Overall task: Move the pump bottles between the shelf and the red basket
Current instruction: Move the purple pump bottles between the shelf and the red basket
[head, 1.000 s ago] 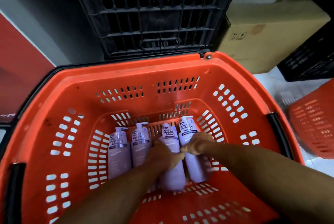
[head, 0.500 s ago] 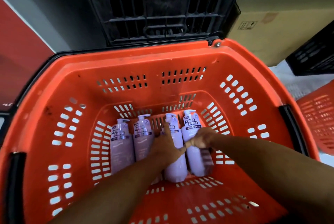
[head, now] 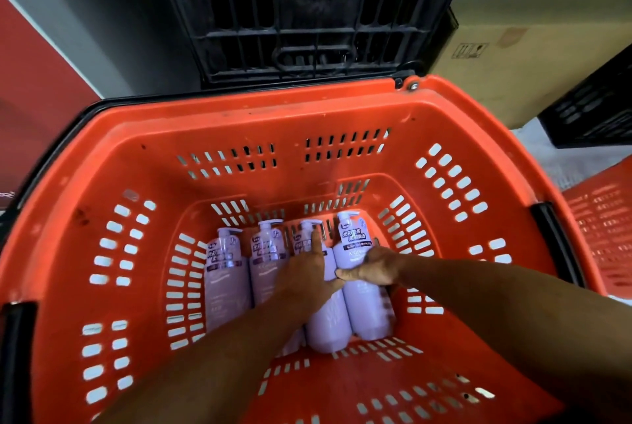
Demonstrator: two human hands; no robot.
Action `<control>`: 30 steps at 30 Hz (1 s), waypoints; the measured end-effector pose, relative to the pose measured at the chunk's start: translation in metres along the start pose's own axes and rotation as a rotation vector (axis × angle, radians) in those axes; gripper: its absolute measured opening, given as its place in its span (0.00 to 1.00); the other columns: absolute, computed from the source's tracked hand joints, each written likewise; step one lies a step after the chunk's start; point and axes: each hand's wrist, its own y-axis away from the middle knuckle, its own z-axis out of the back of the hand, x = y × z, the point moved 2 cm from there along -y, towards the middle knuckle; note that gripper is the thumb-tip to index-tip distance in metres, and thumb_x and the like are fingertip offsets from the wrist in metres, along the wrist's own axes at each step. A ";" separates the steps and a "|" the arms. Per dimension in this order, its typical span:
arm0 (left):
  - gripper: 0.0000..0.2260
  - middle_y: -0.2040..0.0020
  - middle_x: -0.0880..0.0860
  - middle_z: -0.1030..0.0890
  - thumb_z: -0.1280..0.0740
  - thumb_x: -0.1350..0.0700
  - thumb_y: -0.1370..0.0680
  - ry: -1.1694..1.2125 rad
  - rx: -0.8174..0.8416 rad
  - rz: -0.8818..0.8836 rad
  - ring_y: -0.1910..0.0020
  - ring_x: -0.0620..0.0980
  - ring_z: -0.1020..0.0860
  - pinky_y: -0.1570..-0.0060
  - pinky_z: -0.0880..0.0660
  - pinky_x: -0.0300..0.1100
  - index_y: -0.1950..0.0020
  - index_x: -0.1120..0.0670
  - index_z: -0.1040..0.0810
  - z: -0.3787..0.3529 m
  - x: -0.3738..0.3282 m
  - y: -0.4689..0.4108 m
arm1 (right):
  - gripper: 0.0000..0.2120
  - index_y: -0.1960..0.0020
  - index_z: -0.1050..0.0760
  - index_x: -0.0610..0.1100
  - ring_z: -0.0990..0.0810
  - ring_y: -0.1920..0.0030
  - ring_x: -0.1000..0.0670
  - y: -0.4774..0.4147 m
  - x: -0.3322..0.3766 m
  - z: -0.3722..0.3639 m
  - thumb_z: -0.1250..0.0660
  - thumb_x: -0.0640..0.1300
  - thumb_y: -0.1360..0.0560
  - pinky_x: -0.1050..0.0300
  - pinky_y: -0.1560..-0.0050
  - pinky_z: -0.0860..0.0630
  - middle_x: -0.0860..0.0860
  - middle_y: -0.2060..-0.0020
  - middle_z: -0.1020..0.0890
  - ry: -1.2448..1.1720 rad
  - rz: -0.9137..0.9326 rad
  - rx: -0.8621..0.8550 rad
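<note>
Red moulded plastic, seen from the head view: the red basket (head: 239, 116) has a smooth, rounded rim, sloping walls pierced by rows of oblong slots, and a slotted floor. A black handle (head: 550, 235) lies along its right edge.

Four pump bottles (head: 225, 280) lie flat on the floor in a side-by-side row, touching one another. Each is a glossy lavender cylinder with rounded shoulders, a printed label and a white pump head. Their long axes run from the near side to the far side, with the pump heads pointing at the far wall and the bases toward the person.

The left hand (head: 306, 273) rests on the third bottle (head: 326, 324), with its index finger straight along the label. Whether its other fingers curl round the bottle cannot be told. The right hand (head: 372, 266) clasps the fourth bottle (head: 367, 311), the rightmost, with its fingers wrapped over the shoulder and its thumb on the near side.

The first bottle lies just beside the left wall's foot. A narrow strip of floor separates the fourth from the right wall, and a broad band of floor lies bare between the bases and the near wall.

Beyond the far rim stands a black crate (head: 307, 13) of ribbed lattice, with a cardboard box (head: 513, 47) to its right. A second basket (head: 602, 228), also red, sits just beside the right rim.
</note>
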 end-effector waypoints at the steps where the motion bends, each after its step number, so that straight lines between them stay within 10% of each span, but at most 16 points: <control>1: 0.49 0.38 0.60 0.21 0.34 0.33 0.26 0.020 -0.001 0.005 0.47 0.59 0.19 0.58 0.28 0.45 0.18 0.55 0.57 -0.001 0.000 0.000 | 0.24 0.64 0.29 0.47 0.28 0.67 0.53 0.002 0.001 0.001 0.29 0.65 0.25 0.58 0.56 0.28 0.52 0.69 0.28 0.034 -0.019 -0.001; 4: 0.48 0.31 0.61 0.25 0.33 0.34 0.26 0.074 0.008 0.010 0.40 0.61 0.22 0.48 0.25 0.49 0.18 0.52 0.58 0.001 0.000 0.002 | 0.29 0.64 0.28 0.42 0.26 0.66 0.49 0.008 0.006 0.002 0.32 0.69 0.25 0.55 0.54 0.23 0.47 0.69 0.27 0.124 -0.030 0.007; 9: 0.52 0.32 0.58 0.25 0.26 0.40 0.30 0.146 0.156 -0.098 0.40 0.61 0.22 0.45 0.25 0.49 0.19 0.44 0.60 0.018 -0.001 0.004 | 0.39 0.27 0.27 0.41 0.27 0.29 0.39 0.022 0.037 0.007 0.56 0.69 0.18 0.45 0.29 0.31 0.38 0.31 0.24 0.659 -0.057 0.017; 12: 0.46 0.35 0.60 0.23 0.28 0.44 0.27 -0.037 0.259 -0.183 0.38 0.60 0.23 0.42 0.26 0.48 0.18 0.46 0.56 0.030 -0.003 0.009 | 0.32 0.21 0.35 0.43 0.32 0.23 0.41 0.032 0.051 0.008 0.52 0.63 0.15 0.48 0.26 0.34 0.43 0.23 0.31 0.765 -0.012 0.122; 19: 0.24 0.28 0.51 0.26 0.37 0.45 0.22 -0.019 0.237 -0.277 0.29 0.52 0.29 0.31 0.34 0.43 0.26 0.48 0.31 0.104 -0.016 0.022 | 0.24 0.30 0.23 0.42 0.22 0.33 0.39 0.096 0.094 0.046 0.36 0.58 0.18 0.48 0.34 0.25 0.40 0.33 0.21 0.800 0.169 0.003; 26: 0.05 0.66 0.44 0.19 0.29 0.48 0.27 0.436 -0.285 -0.369 0.64 0.44 0.20 0.60 0.25 0.39 0.52 0.46 0.19 0.305 -0.069 0.022 | 0.12 0.47 0.17 0.50 0.15 0.52 0.54 0.236 0.166 0.182 0.28 0.58 0.23 0.57 0.47 0.21 0.54 0.55 0.13 0.183 0.548 -0.664; 30: 0.10 0.68 0.44 0.19 0.23 0.50 0.29 0.710 -0.606 -0.441 0.71 0.40 0.23 0.63 0.23 0.37 0.50 0.44 0.18 0.417 -0.112 0.026 | 0.07 0.50 0.17 0.48 0.16 0.69 0.53 0.305 0.174 0.261 0.24 0.49 0.26 0.56 0.63 0.19 0.54 0.67 0.16 -0.355 0.695 -1.007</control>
